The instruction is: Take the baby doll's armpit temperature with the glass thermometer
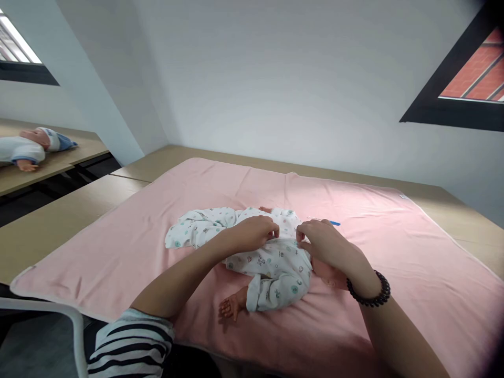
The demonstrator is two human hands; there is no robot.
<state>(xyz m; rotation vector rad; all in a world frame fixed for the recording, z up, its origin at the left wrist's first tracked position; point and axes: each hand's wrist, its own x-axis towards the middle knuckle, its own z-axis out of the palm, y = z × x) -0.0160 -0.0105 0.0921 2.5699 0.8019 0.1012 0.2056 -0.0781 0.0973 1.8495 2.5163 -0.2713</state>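
A baby doll (pixel 232 305) lies on a pink blanket (pixel 394 247), dressed in a white patterned romper (pixel 275 268). One bare doll hand sticks out of a sleeve near the front. My left hand (pixel 254 232) pinches the romper fabric at the doll's middle, fingers closed. My right hand (pixel 321 240), with a dark bead bracelet on its wrist, pinches the same fabric just to the right. The doll's head is hidden under my right hand and wrist.
The blanket covers a wooden table (pixel 59 220) against a white wall. A thin blue item (pixel 334 223) lies behind my right hand. A second doll (pixel 29 147) in white and blue lies on another table at far left. A chair edge (pixel 59 310) shows at lower left.
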